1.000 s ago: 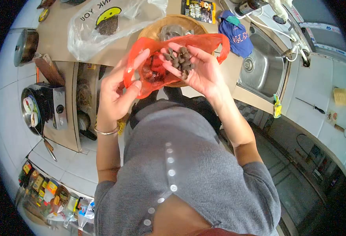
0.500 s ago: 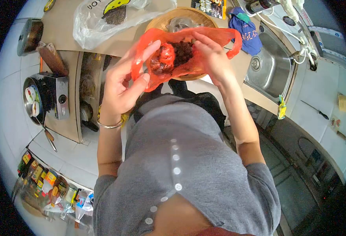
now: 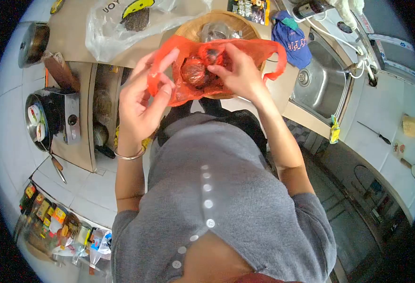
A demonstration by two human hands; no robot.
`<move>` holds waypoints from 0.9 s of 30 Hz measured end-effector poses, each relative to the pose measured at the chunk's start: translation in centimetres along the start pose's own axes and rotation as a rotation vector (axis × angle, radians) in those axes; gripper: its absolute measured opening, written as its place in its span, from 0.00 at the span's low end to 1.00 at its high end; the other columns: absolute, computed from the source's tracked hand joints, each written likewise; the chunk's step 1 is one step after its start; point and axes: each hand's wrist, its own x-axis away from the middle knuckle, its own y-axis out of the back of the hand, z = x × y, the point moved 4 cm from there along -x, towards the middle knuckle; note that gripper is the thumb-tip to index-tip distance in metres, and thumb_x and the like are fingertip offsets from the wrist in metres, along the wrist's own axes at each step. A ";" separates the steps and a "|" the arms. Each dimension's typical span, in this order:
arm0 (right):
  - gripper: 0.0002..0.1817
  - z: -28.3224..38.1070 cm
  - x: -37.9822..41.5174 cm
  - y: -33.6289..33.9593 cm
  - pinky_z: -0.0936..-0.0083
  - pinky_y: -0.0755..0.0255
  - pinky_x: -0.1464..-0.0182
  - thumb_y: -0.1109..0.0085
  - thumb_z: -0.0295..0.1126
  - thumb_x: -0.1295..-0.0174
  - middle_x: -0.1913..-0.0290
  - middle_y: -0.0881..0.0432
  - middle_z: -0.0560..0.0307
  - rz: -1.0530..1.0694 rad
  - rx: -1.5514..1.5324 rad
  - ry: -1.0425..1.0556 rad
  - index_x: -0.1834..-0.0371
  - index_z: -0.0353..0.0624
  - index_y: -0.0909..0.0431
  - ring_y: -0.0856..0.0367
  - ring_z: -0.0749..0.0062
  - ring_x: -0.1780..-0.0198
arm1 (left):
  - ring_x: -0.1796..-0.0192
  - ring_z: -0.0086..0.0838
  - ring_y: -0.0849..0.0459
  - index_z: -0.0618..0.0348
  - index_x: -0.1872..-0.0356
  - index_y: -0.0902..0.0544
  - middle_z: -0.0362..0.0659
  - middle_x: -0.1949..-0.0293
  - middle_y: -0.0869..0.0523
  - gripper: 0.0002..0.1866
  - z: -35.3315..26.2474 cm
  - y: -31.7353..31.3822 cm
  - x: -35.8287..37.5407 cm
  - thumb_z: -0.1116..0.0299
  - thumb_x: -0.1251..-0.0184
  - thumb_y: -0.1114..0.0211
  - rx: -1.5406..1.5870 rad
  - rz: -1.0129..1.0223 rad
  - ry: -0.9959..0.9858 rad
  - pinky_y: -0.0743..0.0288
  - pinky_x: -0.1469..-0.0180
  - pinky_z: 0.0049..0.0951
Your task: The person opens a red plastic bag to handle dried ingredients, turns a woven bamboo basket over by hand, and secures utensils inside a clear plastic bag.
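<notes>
A thin red plastic bag is held mouth-up above a round woven basket. My left hand grips the bag's left edge, with the thumb and fingers on its rim. My right hand reaches into the bag, its thumb and fingers closed on the top of a small red plastic bundle. Beside it in the bag lies a rounded bundle in red film with something dark inside. A clear, crumpled-looking item sits in the basket. The bottom of the bag is hidden.
At the back left is a white plastic bag with dark grains. A dark packet and blue cloth lie near the sink. A pan sits on the stove at the left.
My right hand has moved left and deeper into the bag, its fingers closing on the red bundle. The dark loose-looking contents that showed before are now mostly covered. My left hand keeps its grip.
</notes>
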 end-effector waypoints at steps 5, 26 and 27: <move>0.20 0.3 0.7 2.5 0.74 0.30 0.42 0.40 0.26 0.38 0.50 0.20 0.55 -0.017 -0.774 -0.018 0.44 0.38 0.33 0.22 0.74 0.48 | 0.49 0.30 0.24 0.66 0.58 0.20 0.47 0.50 0.19 0.12 0.4 -0.6 -0.7 0.82 0.44 0.36 0.148 -0.365 0.083 0.27 0.49 0.31; 0.14 0.4 2.9 4.6 0.75 0.31 0.45 0.44 0.31 0.34 0.53 0.23 0.58 -0.127 -0.832 0.079 0.49 0.38 0.30 0.25 0.75 0.50 | 0.55 0.21 0.19 0.67 0.48 0.24 0.43 0.54 0.18 0.18 -1.4 -6.5 -6.2 0.80 0.39 0.36 0.130 0.233 0.057 0.21 0.54 0.21; 0.15 1.7 3.0 4.9 0.74 0.30 0.45 0.40 0.32 0.36 0.53 0.23 0.58 -0.163 -0.795 0.203 0.49 0.38 0.29 0.25 0.74 0.48 | 0.58 0.19 0.18 0.67 0.48 0.24 0.43 0.56 0.17 0.17 -1.1 -6.4 -6.2 0.80 0.39 0.37 0.089 0.184 0.059 0.21 0.57 0.20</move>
